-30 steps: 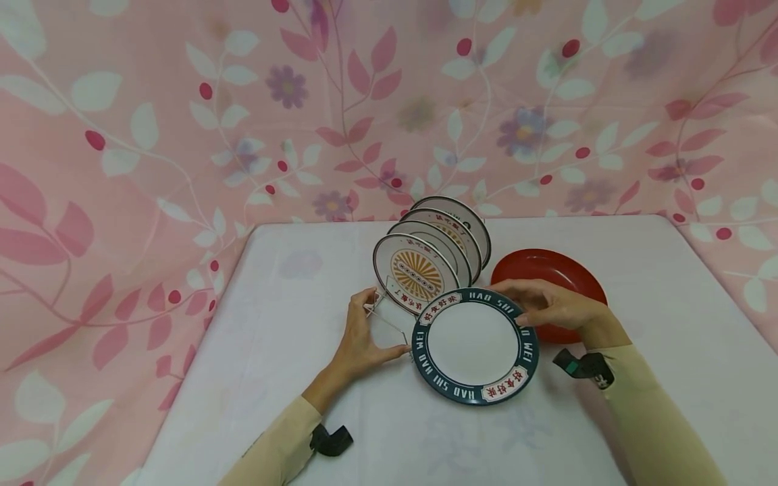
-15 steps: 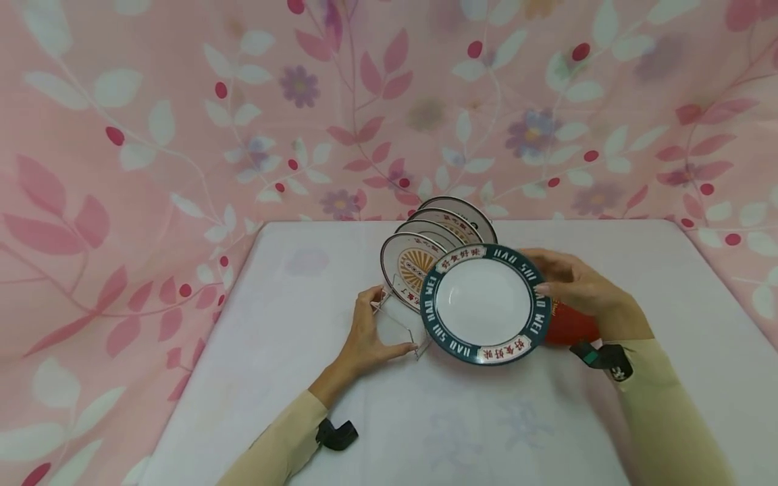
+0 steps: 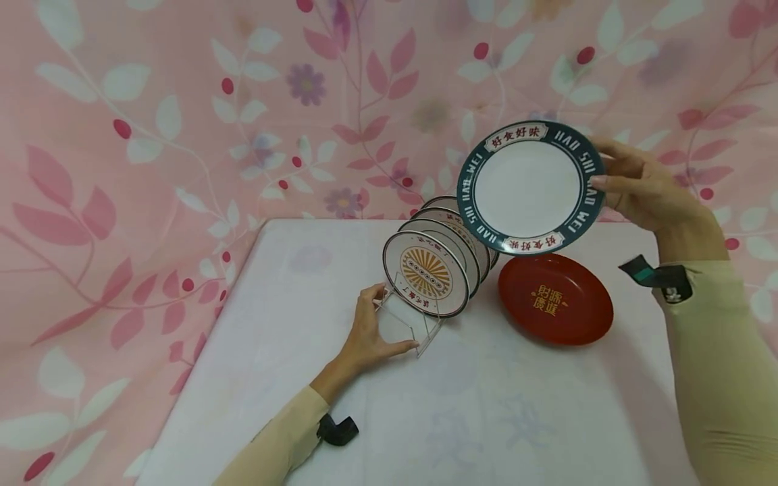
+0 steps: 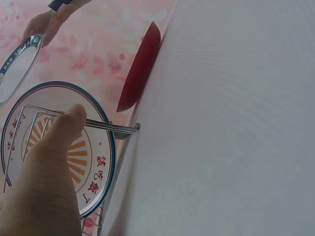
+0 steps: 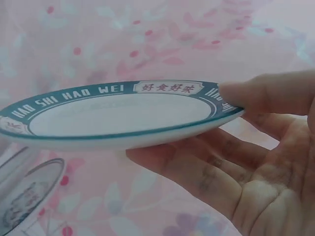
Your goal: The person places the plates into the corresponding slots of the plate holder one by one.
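Observation:
My right hand (image 3: 650,185) pinches a white plate with a dark teal lettered rim (image 3: 527,189) at its right edge, thumb on top and fingers beneath. The plate is up in the air, above and behind the red plate. My left hand (image 3: 371,334) grips the near end of a wire plate rack (image 3: 425,334), fingers at its left side and thumb at its front right corner. Several white plates stand on edge in the rack, one behind another; the front plate (image 3: 425,273) bears an orange sunburst and red characters. In the left wrist view, the thumb (image 4: 74,120) lies against the rack's wires.
A red oval plate (image 3: 556,300) with gold characters lies on the white-covered table (image 3: 292,324), to the right of the rack. Behind the table hangs a pink floral cloth (image 3: 152,202). A black strap (image 3: 659,278) is worn on the right wrist.
My right hand has lifted the teal-rimmed plate up, back and to the right, away from the rack's front. The front sunburst plate and the red plate now show more fully. My left hand keeps holding the rack.

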Demonstrator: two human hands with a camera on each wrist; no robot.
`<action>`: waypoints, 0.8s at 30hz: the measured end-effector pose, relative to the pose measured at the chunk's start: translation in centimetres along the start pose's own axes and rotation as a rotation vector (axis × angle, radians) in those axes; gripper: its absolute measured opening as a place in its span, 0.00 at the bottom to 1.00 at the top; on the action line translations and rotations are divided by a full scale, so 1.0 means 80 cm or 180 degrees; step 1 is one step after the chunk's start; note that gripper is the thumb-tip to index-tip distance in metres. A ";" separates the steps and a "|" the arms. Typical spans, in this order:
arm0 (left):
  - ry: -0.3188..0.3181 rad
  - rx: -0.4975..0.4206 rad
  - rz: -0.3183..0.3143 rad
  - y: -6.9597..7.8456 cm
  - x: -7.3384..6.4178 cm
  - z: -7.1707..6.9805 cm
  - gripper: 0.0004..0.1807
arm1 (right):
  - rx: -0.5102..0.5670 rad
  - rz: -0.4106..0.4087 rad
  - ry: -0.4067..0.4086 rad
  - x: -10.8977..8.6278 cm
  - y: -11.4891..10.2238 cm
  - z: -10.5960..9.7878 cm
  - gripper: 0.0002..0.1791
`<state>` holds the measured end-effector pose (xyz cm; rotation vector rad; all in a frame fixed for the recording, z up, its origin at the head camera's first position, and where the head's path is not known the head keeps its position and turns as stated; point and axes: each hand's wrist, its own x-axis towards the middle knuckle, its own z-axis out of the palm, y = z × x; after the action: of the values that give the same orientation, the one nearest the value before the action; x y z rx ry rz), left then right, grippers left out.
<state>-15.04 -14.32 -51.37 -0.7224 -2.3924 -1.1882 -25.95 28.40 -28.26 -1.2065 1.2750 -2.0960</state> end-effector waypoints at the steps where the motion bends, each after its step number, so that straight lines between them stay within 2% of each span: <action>1: -0.0002 -0.0002 -0.0007 0.000 0.001 0.000 0.66 | 0.0040 0.0010 0.0001 0.005 -0.005 -0.005 0.30; 5: -0.0012 0.0025 -0.0033 0.001 0.002 0.003 0.66 | 0.0062 0.0027 0.0187 0.020 -0.018 -0.020 0.30; 11: -0.0022 0.0014 -0.0012 0.003 0.002 0.005 0.66 | -0.0289 0.0178 0.0909 0.030 -0.019 -0.025 0.29; 14: -0.0017 0.0023 -0.0022 0.004 0.001 0.006 0.66 | -0.0422 0.0274 0.1142 0.034 -0.012 -0.027 0.28; 19: 0.0004 0.0001 0.0012 0.006 0.002 0.007 0.66 | -0.0386 0.0289 0.1362 0.035 0.001 -0.031 0.27; 24: -0.0008 0.0013 0.0059 0.007 0.002 0.009 0.66 | -0.0261 0.0210 0.1553 0.031 -0.003 -0.031 0.27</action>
<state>-14.91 -13.42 -51.37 -0.7434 -2.3843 -1.1753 -29.38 28.04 -27.44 -0.6853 1.5911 -2.3948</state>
